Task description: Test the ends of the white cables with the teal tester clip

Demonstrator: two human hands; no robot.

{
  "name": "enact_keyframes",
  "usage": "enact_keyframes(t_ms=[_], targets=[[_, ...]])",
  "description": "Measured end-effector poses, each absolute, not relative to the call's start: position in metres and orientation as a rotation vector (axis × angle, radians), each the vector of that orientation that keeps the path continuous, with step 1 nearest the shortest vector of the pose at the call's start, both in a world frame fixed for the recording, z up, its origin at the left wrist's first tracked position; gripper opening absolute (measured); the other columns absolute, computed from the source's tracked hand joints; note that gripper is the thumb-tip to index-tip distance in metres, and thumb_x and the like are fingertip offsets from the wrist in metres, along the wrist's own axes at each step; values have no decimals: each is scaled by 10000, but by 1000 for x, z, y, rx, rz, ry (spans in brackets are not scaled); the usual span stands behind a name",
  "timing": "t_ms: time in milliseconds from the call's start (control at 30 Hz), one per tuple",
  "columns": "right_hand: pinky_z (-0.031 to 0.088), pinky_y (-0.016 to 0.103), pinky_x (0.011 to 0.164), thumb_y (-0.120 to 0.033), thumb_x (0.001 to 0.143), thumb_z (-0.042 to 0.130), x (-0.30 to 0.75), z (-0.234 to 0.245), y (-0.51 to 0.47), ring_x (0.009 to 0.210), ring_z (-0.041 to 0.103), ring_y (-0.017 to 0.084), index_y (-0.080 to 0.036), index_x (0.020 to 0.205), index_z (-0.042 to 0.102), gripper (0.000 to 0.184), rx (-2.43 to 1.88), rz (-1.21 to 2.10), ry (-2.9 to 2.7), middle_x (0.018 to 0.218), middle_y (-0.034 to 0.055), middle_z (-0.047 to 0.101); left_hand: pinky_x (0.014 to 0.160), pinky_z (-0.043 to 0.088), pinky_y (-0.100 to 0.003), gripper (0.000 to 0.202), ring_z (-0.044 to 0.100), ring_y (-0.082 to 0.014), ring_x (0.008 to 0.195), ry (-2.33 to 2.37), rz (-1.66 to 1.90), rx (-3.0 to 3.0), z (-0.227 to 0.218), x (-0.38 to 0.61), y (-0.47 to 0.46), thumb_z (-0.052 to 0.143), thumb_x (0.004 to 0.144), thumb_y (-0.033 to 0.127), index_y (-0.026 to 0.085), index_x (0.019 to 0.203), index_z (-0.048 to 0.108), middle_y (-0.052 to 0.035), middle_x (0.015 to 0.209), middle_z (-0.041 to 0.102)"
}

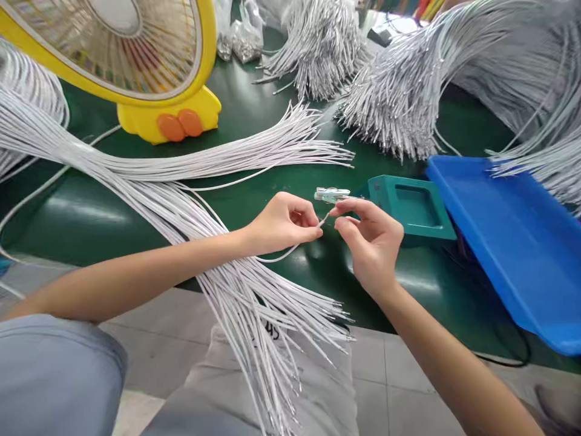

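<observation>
Between my hands runs the end of a single white cable point(290, 250). My left hand point(290, 224) pinches it a little behind the tip, thumb against forefinger. At the tip, my right hand point(370, 239) has its thumb and forefinger close together by the thin stripped end; whether they grip it is hard to make out. Under my left forearm lies a large bundle of white cables point(254, 297), its ends hanging over the table edge toward my lap. Just behind my fingers sits a small clear and metal clip-like part point(333, 194), beside a green device point(411, 206).
A yellow fan point(167, 115) stands at the back left, behind another branch of white cables point(236, 154). Thick heaps of cable point(394, 97) cover the back right. At the right lies a blue tray point(512, 242). Plastic bags point(245, 36) sit at the back.
</observation>
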State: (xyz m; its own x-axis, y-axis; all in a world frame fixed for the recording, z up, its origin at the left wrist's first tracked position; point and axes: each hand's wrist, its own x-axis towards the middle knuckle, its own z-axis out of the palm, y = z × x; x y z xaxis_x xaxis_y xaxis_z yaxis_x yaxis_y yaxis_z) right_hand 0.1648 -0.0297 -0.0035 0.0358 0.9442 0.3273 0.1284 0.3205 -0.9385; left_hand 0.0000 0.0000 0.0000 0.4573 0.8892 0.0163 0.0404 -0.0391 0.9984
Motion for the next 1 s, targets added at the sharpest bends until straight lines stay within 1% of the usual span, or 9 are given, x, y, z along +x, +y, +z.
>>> enact_keyframes(t_ms=[200,467,567,700,800,900,1000], targets=[[545,264,611,-163,759,661,164,-4,-29,775,658,155,-204,863,693,116,-1140,902,-1361,801,7,684,460,373,-158,145,473,-46,493,889,843,1471,1,0,-1,709,629,111,99,556,584,20,536,570],[510,235,592,-150,739,695,162,-6,-28,716,629,125,-202,795,702,77,-1127,918,-1337,747,-9,670,456,373,-156,152,475,-47,493,872,841,1502,-1,-1,-1,708,635,109,101,565,573,24,537,561],[493,240,598,-121,741,669,162,-5,-27,703,608,118,-203,813,682,111,-1101,950,-1341,734,-17,643,453,367,-153,160,470,-45,488,867,842,1507,-1,-1,-1,707,634,102,101,560,565,27,527,554],[463,242,584,-65,736,607,163,-5,-27,638,546,97,-207,837,656,182,-1063,982,-1339,692,-33,583,446,359,-152,163,461,-41,480,869,852,1510,-1,0,0,709,637,108,102,560,565,27,530,556],[479,250,604,-73,744,589,163,-5,-27,687,560,112,-213,879,657,206,-1059,972,-1339,718,-23,583,446,359,-157,168,462,-42,478,877,850,1520,-2,-1,0,711,647,129,103,561,569,22,536,560],[502,263,631,-117,747,626,163,-5,-28,763,601,136,-215,910,659,194,-1083,952,-1362,781,-5,623,452,366,-158,171,461,-44,483,882,841,1520,-1,-1,-1,708,641,120,102,555,561,24,530,551],[494,265,625,-143,750,654,163,-4,-28,730,610,131,-212,891,660,157,-1111,935,-1375,765,-6,634,461,375,-162,171,462,-49,494,882,831,1528,0,-1,-2,699,638,107,102,550,553,23,527,547]])
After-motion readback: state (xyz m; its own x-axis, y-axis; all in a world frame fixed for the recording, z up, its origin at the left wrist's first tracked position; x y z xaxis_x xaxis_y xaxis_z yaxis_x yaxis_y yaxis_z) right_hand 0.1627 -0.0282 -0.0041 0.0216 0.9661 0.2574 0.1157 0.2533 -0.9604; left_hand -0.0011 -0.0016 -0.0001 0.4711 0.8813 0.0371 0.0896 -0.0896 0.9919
